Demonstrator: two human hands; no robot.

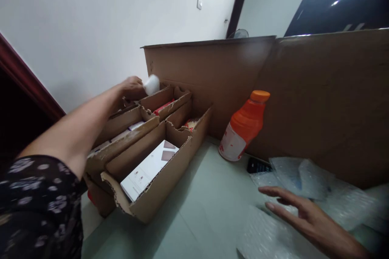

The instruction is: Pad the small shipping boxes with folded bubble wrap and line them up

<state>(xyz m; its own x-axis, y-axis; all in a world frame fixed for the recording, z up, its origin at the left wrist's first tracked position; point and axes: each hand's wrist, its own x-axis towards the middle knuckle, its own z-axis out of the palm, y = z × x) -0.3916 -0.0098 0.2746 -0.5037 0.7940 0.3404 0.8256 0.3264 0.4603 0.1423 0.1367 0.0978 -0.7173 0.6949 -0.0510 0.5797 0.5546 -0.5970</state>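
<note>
My left hand [133,86] reaches out over the far end of the cardboard trays and is closed on a small white rounded object [152,85]. Motion blurs that object, so its kind does not show. Below my left arm stand several open cardboard trays [170,188]. The nearest one holds a white printed box [148,170]; red packets [162,107] lie in trays farther back. At the lower right, my right hand [304,214] hovers by clear bubble wrap [270,234], fingers apart, with nothing in it.
An orange bottle [243,129] with a white label stands on the pale tabletop [194,222]. Beside it lies a black keypad device [258,166], partly under bubble wrap. A tall cardboard panel [319,97] closes off the back. A white wall [106,16] rises behind the trays.
</note>
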